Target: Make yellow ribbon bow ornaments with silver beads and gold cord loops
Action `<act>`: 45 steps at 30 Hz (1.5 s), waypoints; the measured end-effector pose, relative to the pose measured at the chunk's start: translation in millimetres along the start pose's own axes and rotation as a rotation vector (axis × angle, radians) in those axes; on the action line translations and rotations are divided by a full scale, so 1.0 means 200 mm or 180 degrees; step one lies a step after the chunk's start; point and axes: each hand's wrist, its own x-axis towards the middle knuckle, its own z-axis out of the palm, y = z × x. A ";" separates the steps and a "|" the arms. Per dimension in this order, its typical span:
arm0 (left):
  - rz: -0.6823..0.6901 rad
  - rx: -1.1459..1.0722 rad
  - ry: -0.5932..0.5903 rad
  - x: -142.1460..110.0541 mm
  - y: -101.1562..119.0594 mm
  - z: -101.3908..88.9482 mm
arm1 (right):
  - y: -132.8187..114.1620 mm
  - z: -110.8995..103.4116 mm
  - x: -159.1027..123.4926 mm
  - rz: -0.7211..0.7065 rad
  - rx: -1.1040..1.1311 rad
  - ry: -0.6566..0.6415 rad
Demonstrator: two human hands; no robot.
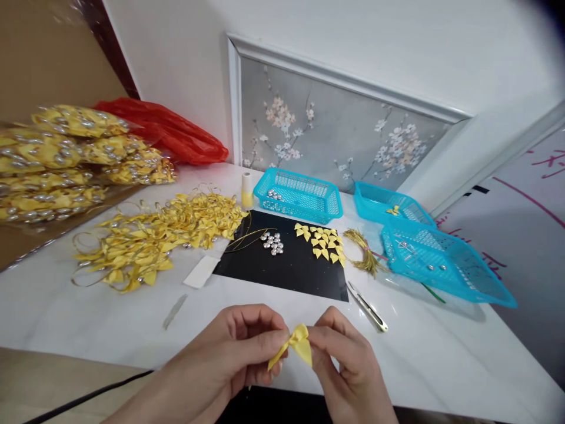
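A yellow ribbon bow (299, 343) is held between both hands near the table's front edge. My left hand (247, 347) pinches its left side between thumb and fingers. The fingers of my right hand (346, 359) are closed on its right loop. Beyond them lies a black mat (282, 277) with a small heap of silvery beads (272, 242) and a group of yellow bows (322, 240) on it. Thin gold cords (249, 237) cross the mat's left edge. To the right of my right hand rests a pair of thread snips (367, 307).
Finished-looking bows with cords form a pile (163, 235) at left, before bagged bows (57, 159) and a red plastic bag (168, 129). Blue baskets (304, 206) stand at the back and right. A gold cord bundle (364, 250) and white card (202, 271) flank the mat.
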 end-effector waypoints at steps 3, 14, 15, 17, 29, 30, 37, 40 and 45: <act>-0.0001 -0.0014 -0.0055 0.00 0.00 0.00 | 0.01 0.00 0.00 -0.0019 0.0049 -0.0005; 0.0018 -0.0032 -0.0185 0.00 -0.02 -0.01 | 0.01 0.00 -0.01 -0.0065 0.0137 -0.0069; 0.0009 -0.0039 -0.0191 0.00 -0.02 -0.01 | 0.01 0.00 -0.01 -0.0067 0.0143 -0.0067; -0.0012 -0.0049 -0.0200 0.00 -0.02 -0.01 | 0.01 0.00 -0.01 -0.0064 0.0149 -0.0056; 0.0084 0.0014 -0.0057 0.00 -0.02 0.00 | 0.02 0.02 -0.01 0.0018 0.0269 -0.0035; 0.0107 0.0033 -0.0047 0.00 -0.03 0.00 | 0.02 0.02 -0.01 0.0006 0.0271 -0.0054; 0.0110 0.0234 0.0058 0.01 -0.04 -0.01 | 0.04 0.03 0.00 -0.0084 0.0182 -0.0109; 0.0324 0.0588 0.0163 0.03 -0.04 -0.02 | 0.05 0.07 -0.02 0.0313 0.0388 0.0033; 0.0842 0.1440 0.0514 0.06 -0.04 -0.05 | 0.03 0.11 -0.03 -0.0146 -0.0623 0.0742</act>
